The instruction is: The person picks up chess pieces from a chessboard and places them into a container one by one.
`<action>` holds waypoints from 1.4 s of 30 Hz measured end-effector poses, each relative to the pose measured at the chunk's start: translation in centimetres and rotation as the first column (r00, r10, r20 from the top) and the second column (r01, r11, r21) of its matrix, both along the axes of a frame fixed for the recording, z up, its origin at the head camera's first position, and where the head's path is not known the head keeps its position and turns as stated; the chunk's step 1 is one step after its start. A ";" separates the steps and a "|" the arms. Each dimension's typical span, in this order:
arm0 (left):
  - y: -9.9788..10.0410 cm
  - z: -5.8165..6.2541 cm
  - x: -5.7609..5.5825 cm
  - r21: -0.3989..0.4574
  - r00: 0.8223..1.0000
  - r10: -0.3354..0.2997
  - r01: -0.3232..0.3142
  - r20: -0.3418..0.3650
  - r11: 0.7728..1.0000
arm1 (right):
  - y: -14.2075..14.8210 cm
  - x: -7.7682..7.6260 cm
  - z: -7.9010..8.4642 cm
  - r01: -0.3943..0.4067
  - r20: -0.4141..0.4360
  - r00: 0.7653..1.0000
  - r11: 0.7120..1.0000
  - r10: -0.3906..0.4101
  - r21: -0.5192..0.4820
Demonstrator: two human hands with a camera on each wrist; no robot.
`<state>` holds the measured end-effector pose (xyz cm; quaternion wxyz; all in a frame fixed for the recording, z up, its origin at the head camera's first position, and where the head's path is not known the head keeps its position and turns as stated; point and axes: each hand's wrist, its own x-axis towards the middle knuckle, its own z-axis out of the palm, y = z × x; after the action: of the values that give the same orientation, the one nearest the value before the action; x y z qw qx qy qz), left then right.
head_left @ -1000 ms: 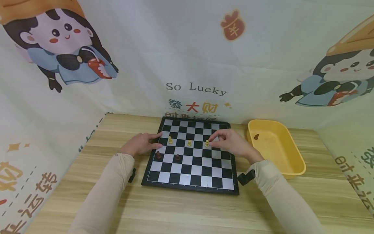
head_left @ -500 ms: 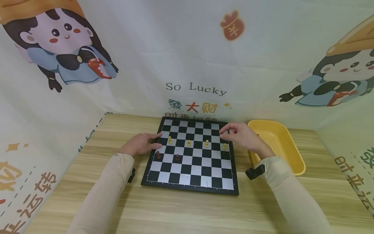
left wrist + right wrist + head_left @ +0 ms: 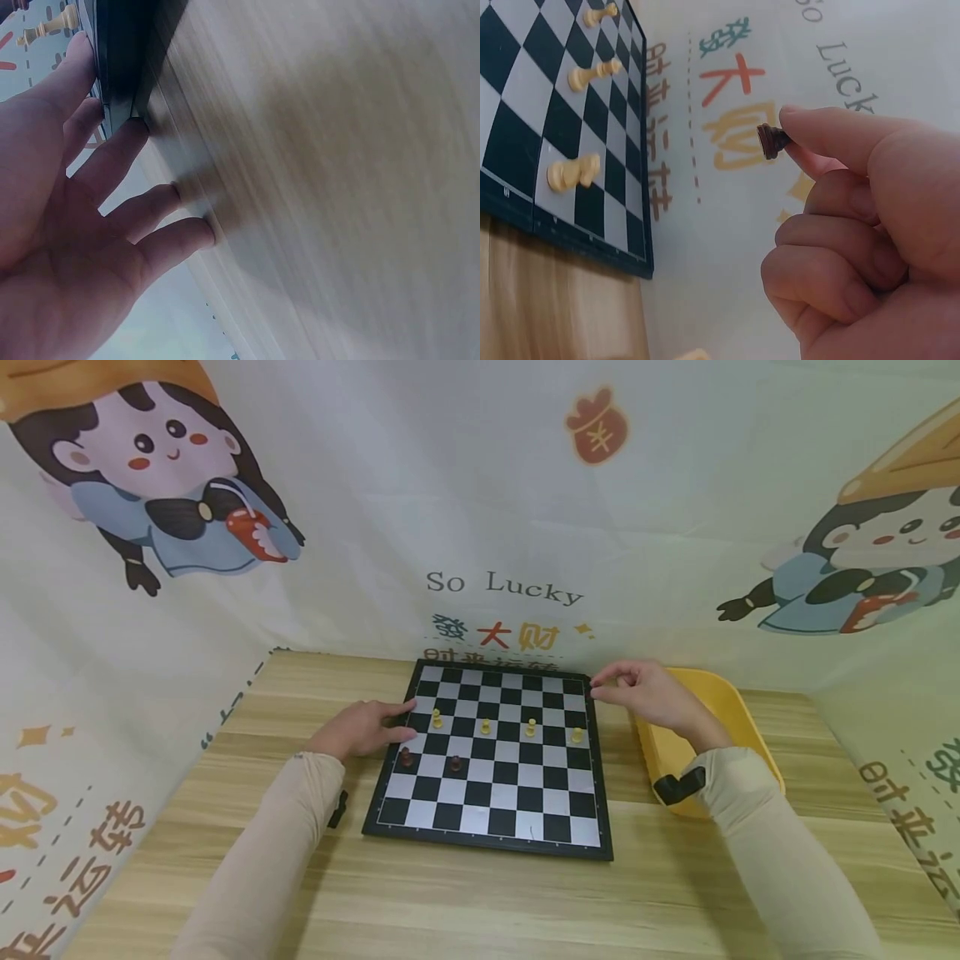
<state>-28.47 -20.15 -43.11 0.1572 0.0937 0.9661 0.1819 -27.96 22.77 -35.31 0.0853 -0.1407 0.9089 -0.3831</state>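
Note:
My right hand (image 3: 648, 697) pinches a dark brown chess piece (image 3: 770, 141) between thumb and forefinger. Its base shows in the right wrist view; its kind is hidden by the fingers. This hand is beyond the board's right edge, by the yellow bin. Fairly straight fingers of my left hand (image 3: 363, 729) touch the left edge of the chessboard (image 3: 487, 847). Several pale pieces stand on the board in a row, among them a left one (image 3: 437, 719) and a right one (image 3: 577, 735). Two dark pieces stand nearer me, the leftmost (image 3: 407, 757) close to my left thumb.
A yellow plastic bin (image 3: 757, 747) stands right of the board, partly covered by my right hand and forearm. The wooden table (image 3: 450, 910) runs back to a printed cloth backdrop (image 3: 465, 485). Each wrist wears a black strap (image 3: 681, 785).
My right hand has moved right and back from the third pale piece, across the board's right edge towards the bin. The rightmost pale piece is now uncovered. My left hand stays put.

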 end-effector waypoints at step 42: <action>-0.1 -0.3 -0.4 0.005 1.000 -0.007 0.007 0.000 1.000 | 6.6 -1.7 1.0 0.131 -0.008 0.991 0.979 -0.132 0.153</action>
<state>-28.82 -20.27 -43.43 0.1575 0.0977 0.9654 0.1836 -29.66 29.40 -34.35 0.0714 -0.0730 0.9429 -0.3171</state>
